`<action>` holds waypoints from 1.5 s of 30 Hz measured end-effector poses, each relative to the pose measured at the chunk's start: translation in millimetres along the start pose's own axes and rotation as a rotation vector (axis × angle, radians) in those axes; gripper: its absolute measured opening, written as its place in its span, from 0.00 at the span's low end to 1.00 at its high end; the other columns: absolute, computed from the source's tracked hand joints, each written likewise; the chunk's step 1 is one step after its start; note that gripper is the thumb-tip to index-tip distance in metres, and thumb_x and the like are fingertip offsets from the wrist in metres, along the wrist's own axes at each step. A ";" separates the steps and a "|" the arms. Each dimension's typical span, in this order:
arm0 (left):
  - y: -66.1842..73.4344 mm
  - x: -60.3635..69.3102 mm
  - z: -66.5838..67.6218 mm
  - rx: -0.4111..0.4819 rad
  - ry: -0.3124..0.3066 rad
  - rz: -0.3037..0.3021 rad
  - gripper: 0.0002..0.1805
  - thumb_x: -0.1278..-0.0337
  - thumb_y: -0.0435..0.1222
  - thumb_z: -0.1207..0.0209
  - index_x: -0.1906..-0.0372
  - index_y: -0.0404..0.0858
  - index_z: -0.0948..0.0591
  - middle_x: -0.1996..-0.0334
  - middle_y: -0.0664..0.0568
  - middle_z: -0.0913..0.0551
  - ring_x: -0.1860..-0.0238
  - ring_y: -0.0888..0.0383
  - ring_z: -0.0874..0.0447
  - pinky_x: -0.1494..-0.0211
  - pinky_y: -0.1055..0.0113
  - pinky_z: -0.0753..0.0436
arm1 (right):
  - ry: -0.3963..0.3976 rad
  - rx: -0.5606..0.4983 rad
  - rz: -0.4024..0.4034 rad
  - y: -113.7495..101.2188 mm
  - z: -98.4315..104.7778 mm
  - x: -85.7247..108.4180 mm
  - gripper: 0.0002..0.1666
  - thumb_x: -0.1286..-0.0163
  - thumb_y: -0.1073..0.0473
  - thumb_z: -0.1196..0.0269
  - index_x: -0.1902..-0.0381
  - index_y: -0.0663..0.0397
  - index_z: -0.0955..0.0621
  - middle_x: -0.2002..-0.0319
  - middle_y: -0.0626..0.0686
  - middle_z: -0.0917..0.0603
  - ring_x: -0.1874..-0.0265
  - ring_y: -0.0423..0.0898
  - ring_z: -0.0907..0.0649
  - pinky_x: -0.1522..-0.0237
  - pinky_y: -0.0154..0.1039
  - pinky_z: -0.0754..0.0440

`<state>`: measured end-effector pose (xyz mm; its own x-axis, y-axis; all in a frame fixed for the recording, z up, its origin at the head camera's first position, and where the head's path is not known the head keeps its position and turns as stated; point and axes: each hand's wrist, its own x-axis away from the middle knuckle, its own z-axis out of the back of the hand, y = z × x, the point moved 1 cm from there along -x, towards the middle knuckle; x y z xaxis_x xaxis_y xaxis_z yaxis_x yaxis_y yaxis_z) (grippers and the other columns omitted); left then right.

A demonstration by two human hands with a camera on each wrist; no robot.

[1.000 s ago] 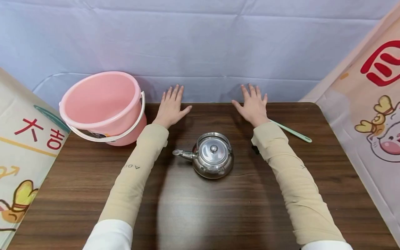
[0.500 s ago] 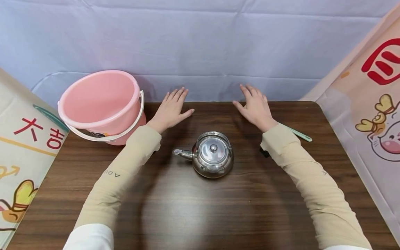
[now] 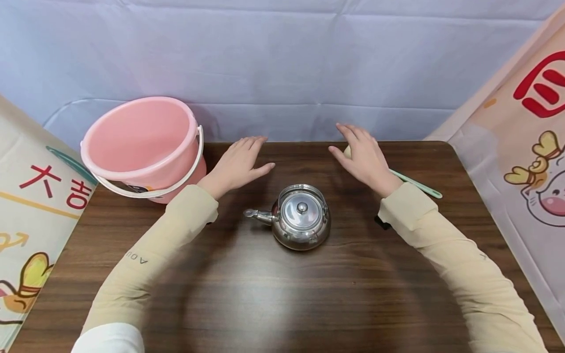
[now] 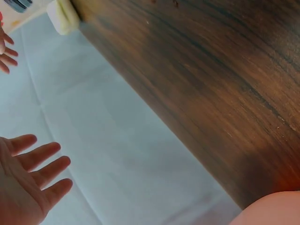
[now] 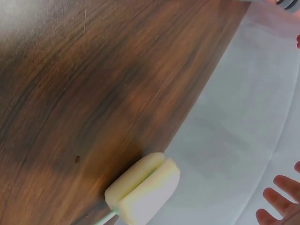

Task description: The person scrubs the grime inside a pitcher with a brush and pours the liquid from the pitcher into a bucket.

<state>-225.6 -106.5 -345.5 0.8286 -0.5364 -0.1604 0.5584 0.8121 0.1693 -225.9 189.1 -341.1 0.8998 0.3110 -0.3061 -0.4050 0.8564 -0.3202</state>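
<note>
A steel kettle point(image 3: 302, 220) stands mid-table, its spout pointing left. Behind it to the left, the left hand point(image 3: 236, 164) hovers with spread fingers, touching nothing. The right hand point(image 3: 363, 159) is held likewise behind the kettle to the right, above a green-handled tool point(image 3: 417, 184) whose pale head it mostly hides. In the right wrist view that head is a cream sponge-like block point(image 5: 147, 187) with a groove, at the table's back edge. To the left of the left hand stands a pink bucket point(image 3: 141, 137), its white handle hanging down in front.
The dark wooden table point(image 3: 273, 304) ends at a pale blue cloth backdrop point(image 3: 282, 59). Printed cloths hang at the left point(image 3: 35, 215) and right point(image 3: 521, 162) sides.
Both hands have drawn back slightly from the backdrop, elbows moving outward. Part of the tool's pale head now shows beside the right thumb. Kettle and bucket stay in place.
</note>
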 end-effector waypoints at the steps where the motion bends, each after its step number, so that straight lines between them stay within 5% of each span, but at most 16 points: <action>1: 1.2 1.9 1.1 0.003 -0.001 -0.005 0.39 0.44 0.59 0.53 0.35 0.36 0.39 0.39 0.44 0.33 0.37 0.48 0.39 0.34 0.56 0.43 | 0.001 -0.010 0.004 -1.4 1.3 1.5 0.35 0.35 0.43 0.47 0.36 0.54 0.35 0.39 0.59 0.32 0.39 0.57 0.35 0.42 0.55 0.40; 17: 18.3 29.2 19.4 0.064 -0.004 -0.053 0.32 0.45 0.56 0.50 0.43 0.38 0.30 0.46 0.47 0.27 0.43 0.50 0.31 0.42 0.57 0.32 | 0.029 -0.091 0.067 -22.4 9.5 28.3 0.29 0.34 0.46 0.46 0.40 0.56 0.30 0.44 0.58 0.27 0.44 0.55 0.30 0.45 0.51 0.34; 45: 59.8 48.3 15.5 0.099 0.136 -0.310 0.22 0.46 0.46 0.45 0.50 0.36 0.24 0.57 0.49 0.21 0.54 0.55 0.24 0.52 0.61 0.25 | -0.029 -0.214 0.021 -45.4 -6.5 59.8 0.25 0.32 0.47 0.49 0.45 0.57 0.26 0.47 0.55 0.25 0.45 0.51 0.28 0.47 0.49 0.32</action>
<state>-151.6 -87.4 -328.1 0.6098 -0.7134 -0.3454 0.7894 0.5855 0.1843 -154.7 166.2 -350.7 0.8939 0.3420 -0.2898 -0.4460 0.7437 -0.4980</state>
